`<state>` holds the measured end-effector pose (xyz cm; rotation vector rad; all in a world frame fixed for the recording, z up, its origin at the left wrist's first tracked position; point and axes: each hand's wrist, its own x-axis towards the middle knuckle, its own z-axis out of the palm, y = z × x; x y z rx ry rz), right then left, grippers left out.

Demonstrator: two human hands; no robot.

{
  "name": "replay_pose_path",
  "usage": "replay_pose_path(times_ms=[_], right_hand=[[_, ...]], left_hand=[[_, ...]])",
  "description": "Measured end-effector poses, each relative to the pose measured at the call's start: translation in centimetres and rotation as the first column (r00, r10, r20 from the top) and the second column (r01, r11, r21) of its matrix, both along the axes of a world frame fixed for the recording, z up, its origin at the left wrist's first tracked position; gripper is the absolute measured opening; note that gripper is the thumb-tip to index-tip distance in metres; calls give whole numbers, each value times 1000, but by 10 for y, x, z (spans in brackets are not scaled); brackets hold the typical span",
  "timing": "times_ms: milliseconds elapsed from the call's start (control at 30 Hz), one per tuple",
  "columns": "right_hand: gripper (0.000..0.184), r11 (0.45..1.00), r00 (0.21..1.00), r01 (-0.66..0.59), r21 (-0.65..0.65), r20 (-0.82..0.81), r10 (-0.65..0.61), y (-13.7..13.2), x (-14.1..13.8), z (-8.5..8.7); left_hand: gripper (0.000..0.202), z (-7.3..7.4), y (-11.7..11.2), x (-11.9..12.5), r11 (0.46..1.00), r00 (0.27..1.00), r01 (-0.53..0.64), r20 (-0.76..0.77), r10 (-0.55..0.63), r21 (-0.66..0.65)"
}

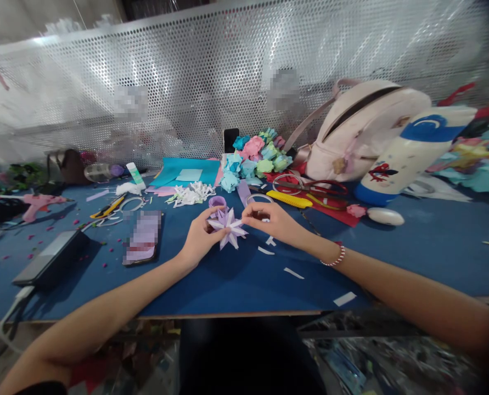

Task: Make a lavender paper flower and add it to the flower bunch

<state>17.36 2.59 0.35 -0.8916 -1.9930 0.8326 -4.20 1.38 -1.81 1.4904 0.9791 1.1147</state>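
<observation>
A lavender folded paper star (229, 228) with several points is held low over the blue table. My left hand (205, 231) grips it from the left, the thumb across its front. At its right side, my right hand (264, 218) has thumb and fingertips pinched together by one of the points; whether they hold that point or a small piece is too small to make out. Just behind the star stands a purple roll (217, 204). A ring-shaped tape roll (259, 198) lies behind my right hand, and white paper scraps (266, 250) lie below it.
Behind are a pile of crumpled coloured paper (254, 156), white shreds (191, 193), a yellow cutter (289, 199), a backpack (371, 120) and a white-blue bottle (412, 153). Leftward are a phone (143, 237), a power bank (50, 257) and a pink glue gun (38, 205).
</observation>
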Motion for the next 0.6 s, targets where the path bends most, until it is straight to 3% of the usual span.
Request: replay_pose_path(times_ms=[367,600], right_hand=[[22,995,989,84,57,118,-90,7,1,-9],[19,974,972,132,186,167,-164,4,1,-10]], left_hand=[[60,-1,0,-1,999,1000,0,-5,1,44],[58,-1,-1,-1,998,1000,-14,-15,15,66]])
